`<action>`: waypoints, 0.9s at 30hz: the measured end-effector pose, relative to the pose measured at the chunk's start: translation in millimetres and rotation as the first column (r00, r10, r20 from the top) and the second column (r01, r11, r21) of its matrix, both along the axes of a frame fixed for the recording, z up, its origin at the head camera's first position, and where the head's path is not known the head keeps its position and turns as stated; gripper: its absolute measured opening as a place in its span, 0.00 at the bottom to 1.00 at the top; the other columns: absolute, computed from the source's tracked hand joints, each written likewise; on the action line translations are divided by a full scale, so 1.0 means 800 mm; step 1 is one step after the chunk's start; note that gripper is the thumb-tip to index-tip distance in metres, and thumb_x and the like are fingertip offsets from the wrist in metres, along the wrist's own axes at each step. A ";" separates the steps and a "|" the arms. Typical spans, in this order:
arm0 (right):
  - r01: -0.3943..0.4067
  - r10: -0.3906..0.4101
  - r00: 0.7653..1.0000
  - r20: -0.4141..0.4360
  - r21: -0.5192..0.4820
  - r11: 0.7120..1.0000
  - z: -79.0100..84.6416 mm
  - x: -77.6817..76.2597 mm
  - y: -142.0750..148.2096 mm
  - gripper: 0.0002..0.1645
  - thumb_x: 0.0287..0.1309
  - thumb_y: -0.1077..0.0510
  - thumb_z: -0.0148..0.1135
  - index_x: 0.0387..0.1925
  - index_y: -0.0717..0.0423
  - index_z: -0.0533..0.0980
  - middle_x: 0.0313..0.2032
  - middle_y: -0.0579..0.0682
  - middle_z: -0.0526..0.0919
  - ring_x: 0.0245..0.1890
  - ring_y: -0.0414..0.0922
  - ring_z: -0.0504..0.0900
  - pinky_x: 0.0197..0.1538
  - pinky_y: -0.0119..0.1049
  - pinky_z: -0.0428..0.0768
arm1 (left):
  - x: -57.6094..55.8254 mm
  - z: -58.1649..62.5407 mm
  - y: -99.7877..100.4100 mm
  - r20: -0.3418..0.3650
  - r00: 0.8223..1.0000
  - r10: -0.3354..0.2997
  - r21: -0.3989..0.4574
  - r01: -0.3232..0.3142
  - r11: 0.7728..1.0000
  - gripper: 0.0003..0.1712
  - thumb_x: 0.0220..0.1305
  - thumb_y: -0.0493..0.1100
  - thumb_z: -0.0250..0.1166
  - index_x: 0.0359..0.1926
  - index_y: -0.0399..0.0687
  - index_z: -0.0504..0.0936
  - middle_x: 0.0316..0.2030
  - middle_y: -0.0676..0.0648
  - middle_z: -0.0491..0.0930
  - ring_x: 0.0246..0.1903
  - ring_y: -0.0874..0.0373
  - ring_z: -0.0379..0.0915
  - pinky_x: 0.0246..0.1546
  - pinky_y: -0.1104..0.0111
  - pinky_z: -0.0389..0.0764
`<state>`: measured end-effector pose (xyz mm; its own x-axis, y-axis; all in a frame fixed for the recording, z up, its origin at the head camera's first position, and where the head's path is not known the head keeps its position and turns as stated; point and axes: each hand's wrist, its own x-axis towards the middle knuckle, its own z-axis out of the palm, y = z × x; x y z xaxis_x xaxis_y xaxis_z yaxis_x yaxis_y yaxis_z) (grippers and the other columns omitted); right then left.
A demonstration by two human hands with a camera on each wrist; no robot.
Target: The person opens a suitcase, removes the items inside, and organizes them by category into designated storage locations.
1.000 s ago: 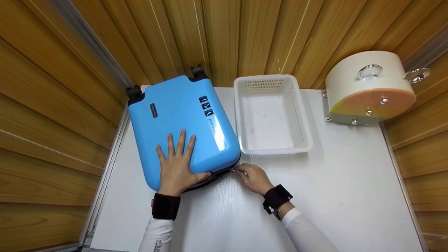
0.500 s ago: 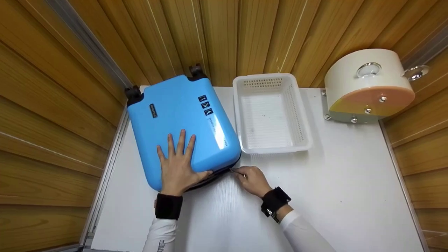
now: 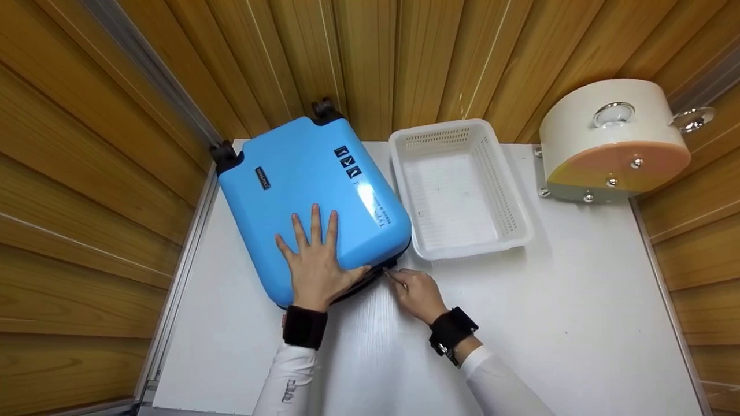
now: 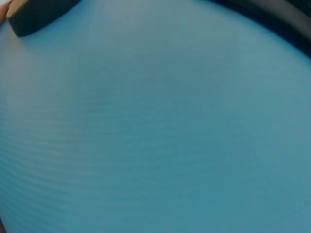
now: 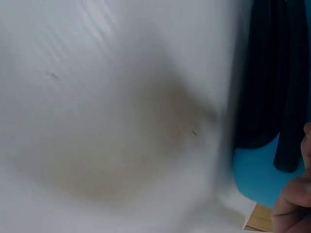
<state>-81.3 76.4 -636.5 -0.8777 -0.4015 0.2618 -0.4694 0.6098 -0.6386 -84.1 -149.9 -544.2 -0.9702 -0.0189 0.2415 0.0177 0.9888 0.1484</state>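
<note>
A blue hard-shell suitcase [image 3: 306, 167] lies flat on the white table, its black wheels toward the back wall. My left hand [image 3: 319, 271] rests on the shell near its front edge with fingers spread and straight, the thumb reaching over the edge. At the front right corner, my right hand [image 3: 419, 292] pinches a small zipper pull [image 3: 387, 270] on the suitcase's black seam. In the right wrist view, the black handle side [image 5: 265, 73] and the curled right fingers [image 5: 294, 199] show at the right edge. Blue shell [image 4: 160, 126] fills the left wrist view.
A white plastic basket [image 3: 436, 252] stands right beside the suitcase, its near left side close to the suitcase's corner. A rounded cream cabinet [image 3: 607, 127] with coloured front and knobs stands at the back right. Wooden walls [image 3: 370, 63] enclose the back and sides.
The suitcase has shifted right and turned slightly, carrying my left hand along. The basket has moved a little right and tilted round. My right hand stays at the front right corner, still pinching.
</note>
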 end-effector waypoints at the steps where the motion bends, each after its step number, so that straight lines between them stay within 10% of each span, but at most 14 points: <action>1: 0.006 -0.006 1.000 0.001 -0.003 1.000 0.000 0.000 -0.001 0.15 0.62 0.71 0.65 0.49 0.64 0.88 0.40 0.58 0.91 0.40 0.55 0.91 0.43 0.49 0.87 | -0.003 0.000 0.005 -0.002 1.000 0.008 -0.004 -0.008 1.000 0.77 0.36 0.84 0.75 0.83 0.53 0.62 0.83 0.37 0.52 0.79 0.24 0.43 0.67 0.19 0.47; 12: 0.058 -0.058 0.998 -0.028 0.010 0.998 -0.006 -0.002 -0.006 0.12 0.65 0.68 0.67 0.48 0.60 0.89 0.39 0.54 0.92 0.39 0.54 0.91 0.40 0.48 0.87 | -0.019 0.010 0.044 0.080 0.996 0.033 -0.007 -0.032 0.999 0.77 0.42 0.82 0.76 0.84 0.47 0.56 0.83 0.33 0.45 0.79 0.20 0.37 0.64 0.16 0.45; 20: 0.078 -0.078 0.997 0.010 0.000 0.997 -0.002 -0.005 -0.001 0.11 0.67 0.65 0.67 0.48 0.58 0.90 0.42 0.54 0.92 0.42 0.54 0.91 0.42 0.50 0.87 | 0.002 0.033 -0.013 0.193 0.966 -0.173 0.018 0.173 0.985 0.73 0.42 0.72 0.83 0.84 0.58 0.58 0.85 0.44 0.47 0.82 0.32 0.38 0.65 0.17 0.42; 27: 0.081 -0.082 0.996 0.040 0.017 0.997 -0.001 -0.007 0.002 0.11 0.68 0.64 0.67 0.47 0.59 0.89 0.42 0.54 0.92 0.41 0.54 0.91 0.42 0.50 0.87 | 0.011 0.012 -0.040 0.077 0.964 -0.254 -0.043 0.257 0.965 0.69 0.46 0.76 0.78 0.84 0.62 0.58 0.85 0.50 0.49 0.83 0.36 0.42 0.63 0.16 0.40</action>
<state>-86.6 78.2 -637.0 -0.9173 -0.3321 0.2197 -0.3919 0.6551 -0.6459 -75.0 -181.8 -534.7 -0.9556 0.2428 0.1671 0.2623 0.9591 0.1064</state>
